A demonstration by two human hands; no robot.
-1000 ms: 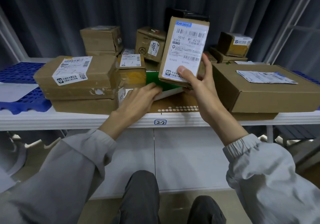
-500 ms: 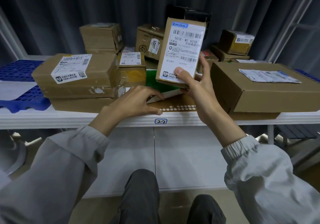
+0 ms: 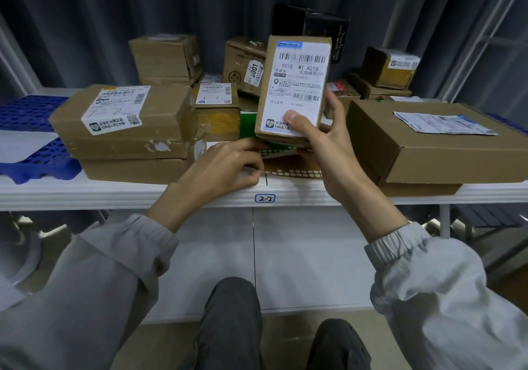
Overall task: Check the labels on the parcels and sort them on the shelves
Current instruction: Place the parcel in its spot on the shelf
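My right hand [image 3: 323,147] holds a small brown parcel [image 3: 297,84] upright over the white shelf [image 3: 114,195], thumb on the lower part of its white barcode label, which faces me. My left hand [image 3: 223,167] lies at the shelf's front edge with its fingers curled; the fingertips touch the edge of a flat cardboard piece with white dots [image 3: 294,167]. I see nothing in that hand. A green parcel [image 3: 247,124] lies behind it, partly hidden by the held parcel.
Two large labelled boxes [image 3: 128,129] are stacked at left, a small labelled parcel [image 3: 217,104] beside them. A wide flat box [image 3: 428,152] fills the right. More boxes [image 3: 165,55] and a black box [image 3: 311,24] stand behind. A blue perforated mat [image 3: 28,112] lies far left. The shelf tag [image 3: 265,198] reads 2-2.
My left hand has drawn back from under the green parcel to the shelf's front edge and curled its fingers. The held parcel stays upright in my right hand, slightly lower.
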